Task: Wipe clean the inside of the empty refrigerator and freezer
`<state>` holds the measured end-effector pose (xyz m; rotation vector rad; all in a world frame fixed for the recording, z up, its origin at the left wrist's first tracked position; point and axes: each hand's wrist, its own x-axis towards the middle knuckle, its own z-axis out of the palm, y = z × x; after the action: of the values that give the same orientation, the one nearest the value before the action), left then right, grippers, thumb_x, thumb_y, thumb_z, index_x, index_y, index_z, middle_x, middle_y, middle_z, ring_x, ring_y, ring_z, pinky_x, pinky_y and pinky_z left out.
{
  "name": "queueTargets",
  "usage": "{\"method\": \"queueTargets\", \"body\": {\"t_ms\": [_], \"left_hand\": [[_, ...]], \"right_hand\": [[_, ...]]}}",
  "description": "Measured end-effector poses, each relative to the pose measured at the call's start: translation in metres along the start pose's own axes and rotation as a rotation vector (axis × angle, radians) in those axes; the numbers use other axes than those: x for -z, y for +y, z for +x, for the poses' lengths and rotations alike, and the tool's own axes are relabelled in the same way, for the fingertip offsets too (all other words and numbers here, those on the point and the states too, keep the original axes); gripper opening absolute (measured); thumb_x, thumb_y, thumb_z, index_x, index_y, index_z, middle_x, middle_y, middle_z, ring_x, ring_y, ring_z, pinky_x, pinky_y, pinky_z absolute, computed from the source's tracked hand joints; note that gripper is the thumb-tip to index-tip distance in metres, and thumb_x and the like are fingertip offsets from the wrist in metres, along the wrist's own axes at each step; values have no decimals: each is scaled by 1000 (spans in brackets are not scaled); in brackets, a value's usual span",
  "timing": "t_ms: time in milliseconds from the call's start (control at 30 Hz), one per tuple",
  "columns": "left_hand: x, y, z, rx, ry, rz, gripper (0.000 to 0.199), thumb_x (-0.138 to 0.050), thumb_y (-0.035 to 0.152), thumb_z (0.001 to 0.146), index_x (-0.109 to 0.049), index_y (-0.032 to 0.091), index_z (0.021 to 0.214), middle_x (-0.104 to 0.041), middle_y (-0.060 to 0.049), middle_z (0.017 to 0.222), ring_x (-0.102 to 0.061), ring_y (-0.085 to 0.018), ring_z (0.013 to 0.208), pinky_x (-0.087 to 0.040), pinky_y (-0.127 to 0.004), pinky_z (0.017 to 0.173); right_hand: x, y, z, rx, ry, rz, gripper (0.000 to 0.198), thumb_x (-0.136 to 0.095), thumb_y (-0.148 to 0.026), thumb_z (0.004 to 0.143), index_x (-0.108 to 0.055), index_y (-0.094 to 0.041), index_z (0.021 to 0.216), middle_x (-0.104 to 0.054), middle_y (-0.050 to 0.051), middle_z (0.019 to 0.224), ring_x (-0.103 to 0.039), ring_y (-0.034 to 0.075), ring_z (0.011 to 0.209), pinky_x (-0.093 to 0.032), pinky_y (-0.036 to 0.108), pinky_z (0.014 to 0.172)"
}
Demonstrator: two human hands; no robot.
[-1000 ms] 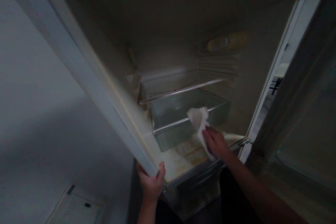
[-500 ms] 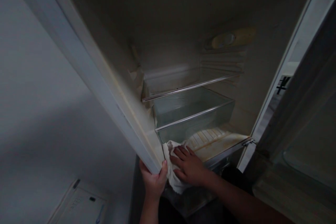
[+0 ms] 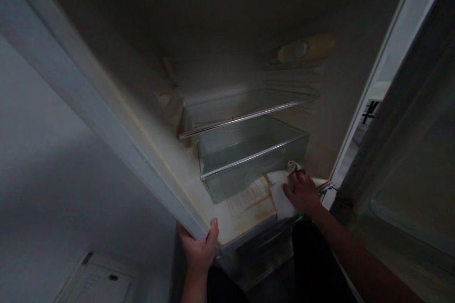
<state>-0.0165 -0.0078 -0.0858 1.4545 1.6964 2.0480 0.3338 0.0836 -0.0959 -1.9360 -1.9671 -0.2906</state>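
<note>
I look into a dim, open refrigerator (image 3: 213, 71). My left hand (image 3: 199, 246) grips the lower front edge of its left side wall, thumb on the inside. On the right part of the refrigerator floor (image 3: 245, 220), my right hand (image 3: 304, 191) presses a white cloth (image 3: 282, 199), fingers bent over it. One corner of the cloth curls up beyond the fingers. Yellow-brown stains mark the ribbed floor left of the cloth. Just behind it sits a clear drawer (image 3: 256, 165), with a glass shelf (image 3: 249, 118) above.
A yellowish lamp cover (image 3: 307, 48) is on the inner right wall. The open door (image 3: 408, 189) stands at the right, its hinge (image 3: 327, 187) near my right hand. A white appliance (image 3: 97, 277) lies lower left, beside a pale wall (image 3: 71, 175).
My right hand has slid the cloth from the left corner of the refrigerator floor across to the right side. My left hand keeps its grip on the edge. The view has shifted slightly.
</note>
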Motion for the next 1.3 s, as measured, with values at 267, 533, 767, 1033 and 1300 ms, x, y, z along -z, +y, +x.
{"method": "queueTargets", "body": {"t_ms": [267,533,767,1033,1300], "left_hand": [[1,9,4,-40,26,17,60,-85,41,67,-54,18,113,-64,-6,99,-68,-22,91,-57,-39,87],[-2,10,2,10,74,-21,62,-87,39,64,-52,19,112,-67,-5,95,-70,-21,81,-61,-35,76],[-5,17,2,-6,89,-46,73,-88,35,63,-54,16,125,-69,-10,107,-72,-23,94,-62,-37,83],[-4,13,1,-2,83,-59,65,-87,36,64,-58,19,120,-72,-11,109,-73,-24,95,-62,-35,82],[-1,12,0,-6,86,18,75,-86,41,65,-53,15,128,-70,-13,115,-71,-26,106,-61,-40,91]], "right_hand": [[-4,11,12,-177,82,-92,70,-40,-48,98,-49,1,147,-59,29,134,-52,42,127,-32,61,111],[-5,2,3,-106,82,-122,73,-42,-51,98,-49,3,148,-51,32,143,-45,44,136,-33,56,113],[4,-60,-10,106,-108,9,70,-39,-53,101,-61,2,138,-37,31,158,-32,50,147,-26,60,119],[11,-136,-31,327,-196,254,86,-36,-63,99,-49,6,149,-40,30,156,-28,50,149,-12,61,125],[12,-135,-31,310,-216,334,84,-46,-61,96,-46,2,153,-38,27,159,-32,45,149,-12,57,127]]}}
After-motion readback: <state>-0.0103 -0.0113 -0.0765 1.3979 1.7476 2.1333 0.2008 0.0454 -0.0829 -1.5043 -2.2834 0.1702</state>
